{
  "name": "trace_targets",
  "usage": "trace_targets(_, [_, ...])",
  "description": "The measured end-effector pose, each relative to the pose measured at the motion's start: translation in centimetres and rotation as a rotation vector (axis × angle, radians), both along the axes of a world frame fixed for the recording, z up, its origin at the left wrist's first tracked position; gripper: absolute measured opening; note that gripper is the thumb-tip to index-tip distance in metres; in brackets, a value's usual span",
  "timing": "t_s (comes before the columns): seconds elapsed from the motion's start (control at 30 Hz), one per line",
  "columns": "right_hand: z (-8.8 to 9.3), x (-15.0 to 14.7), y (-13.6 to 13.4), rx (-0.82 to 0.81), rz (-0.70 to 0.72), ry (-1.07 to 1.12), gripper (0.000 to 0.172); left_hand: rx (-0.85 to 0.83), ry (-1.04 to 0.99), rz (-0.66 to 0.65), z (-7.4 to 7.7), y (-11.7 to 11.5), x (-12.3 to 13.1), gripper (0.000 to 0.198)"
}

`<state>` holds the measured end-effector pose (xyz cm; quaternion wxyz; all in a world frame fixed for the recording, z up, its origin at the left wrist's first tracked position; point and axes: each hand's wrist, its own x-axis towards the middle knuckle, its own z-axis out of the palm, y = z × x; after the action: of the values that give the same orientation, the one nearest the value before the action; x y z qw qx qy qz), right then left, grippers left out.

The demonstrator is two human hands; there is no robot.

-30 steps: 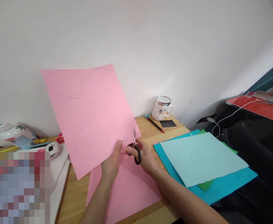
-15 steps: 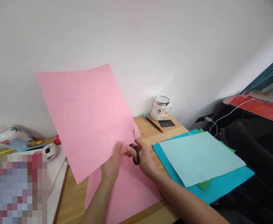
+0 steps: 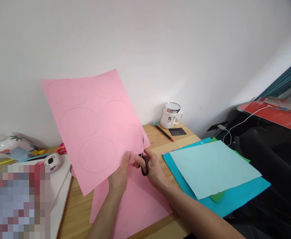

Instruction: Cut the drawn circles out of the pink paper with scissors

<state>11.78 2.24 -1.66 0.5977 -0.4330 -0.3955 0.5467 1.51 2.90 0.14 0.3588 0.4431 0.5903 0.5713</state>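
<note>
A pink sheet of paper [image 3: 100,129] with several pencil circles drawn on it is held up, tilted, above the table. My left hand [image 3: 119,174] grips its lower edge, thumb on the front and the other fingers hidden behind. My right hand [image 3: 154,167] is closed around the black handles of a pair of scissors [image 3: 145,165]. One blade shows in front of the sheet near its lower right corner, pointing up. Beneath both hands lies a second pink sheet [image 3: 147,212] with faint pencil lines.
Light blue paper [image 3: 215,169] lies on blue [image 3: 250,194] and green sheets at the right. Behind are a white mug [image 3: 169,118], a pen [image 3: 163,132] and a black card [image 3: 177,131]. At left, a white jar [image 3: 16,146] lies on its side near a white-and-pink device [image 3: 53,161].
The held pink sheet has shifted slightly, its upper left corner moving a little right and down. Both hands keep their grip in nearly the same place.
</note>
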Motion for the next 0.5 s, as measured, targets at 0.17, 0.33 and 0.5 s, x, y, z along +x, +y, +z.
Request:
trace_targets(0.17, [-0.1, 0.0, 0.1, -0.005, -0.002, -0.008, 0.027, -0.042, 0.091, -0.004, 0.1, -0.1, -0.2, 0.024])
trace_targets(0.33, [0.8, 0.3, 0.0, -0.019, 0.0, -0.023, 0.031, -0.019, 0.106, 0.001, 0.1, -0.1, -0.1, 0.024])
trace_targets(0.5, [1.9, 0.8, -0.2, 0.017, 0.0, -0.04, 0.036, 0.022, 0.11, -0.023, 0.3, -0.1, 0.1, 0.023])
